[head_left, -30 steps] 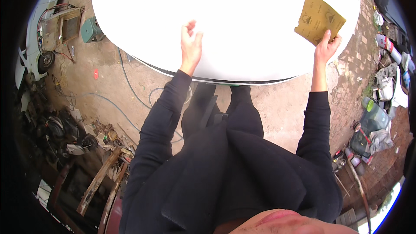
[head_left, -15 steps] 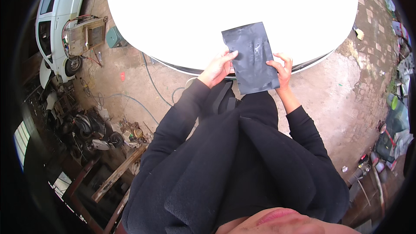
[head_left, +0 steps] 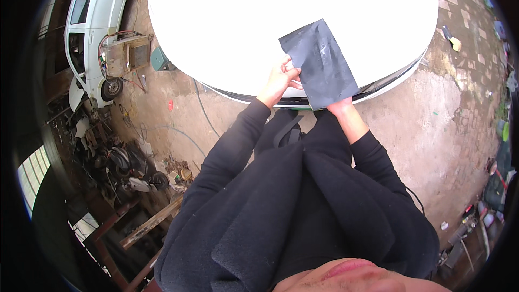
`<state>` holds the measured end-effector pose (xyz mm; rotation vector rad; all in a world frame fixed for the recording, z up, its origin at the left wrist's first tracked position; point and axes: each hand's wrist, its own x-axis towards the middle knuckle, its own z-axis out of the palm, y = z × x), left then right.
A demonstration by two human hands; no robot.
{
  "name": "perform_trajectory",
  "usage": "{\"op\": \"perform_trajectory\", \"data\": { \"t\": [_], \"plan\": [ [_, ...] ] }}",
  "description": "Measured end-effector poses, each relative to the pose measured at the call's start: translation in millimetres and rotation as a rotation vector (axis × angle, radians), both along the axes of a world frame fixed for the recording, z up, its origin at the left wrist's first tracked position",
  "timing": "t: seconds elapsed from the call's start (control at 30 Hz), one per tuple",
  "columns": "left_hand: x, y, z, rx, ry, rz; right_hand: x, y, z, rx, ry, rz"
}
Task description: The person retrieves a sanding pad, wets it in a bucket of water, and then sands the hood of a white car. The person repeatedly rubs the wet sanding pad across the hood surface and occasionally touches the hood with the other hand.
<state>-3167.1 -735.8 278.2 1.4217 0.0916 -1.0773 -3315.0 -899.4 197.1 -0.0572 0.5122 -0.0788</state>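
Observation:
I hold a sheet of sandpaper (head_left: 323, 58), dark grit side up, over the front of a white car bonnet (head_left: 378, 11). My left hand (head_left: 281, 80) pinches the sheet's left edge between thumb and fingers. My right hand (head_left: 341, 107) is beneath the sheet's lower right part, touching it; its fingers are hidden by the sheet.
A white car (head_left: 94, 5) stands at the left, beside a rusty metal cart (head_left: 123, 57) and a green stool (head_left: 159, 59). Hoses (head_left: 200, 108) cross the concrete floor. Scooters, scrap and timber (head_left: 151, 221) lie lower left; clutter (head_left: 486, 211) lines the right.
The sheet has come from the upper right to the centre and turned from brown backing to dark side up. My left hand has taken hold of it; my right fingers have slipped underneath.

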Motion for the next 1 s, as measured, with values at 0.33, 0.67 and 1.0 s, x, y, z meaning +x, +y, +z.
{"op": "perform_trajectory", "data": {
  "t": [0.33, 0.67, 1.0],
  "plan": [
    [2, 13, 7, 0.441, -0.556, -0.043, 26, -46, -15, -0.623, 0.053, 0.509],
    [-6, 38, -7, 0.452, -0.774, -0.048, 64, 2, 6, -1.331, 0.119, 0.272],
    [37, 70, -1, 0.057, -0.414, 0.145, 100, 12, 65, -1.271, 0.129, 0.264]
  ]
}}
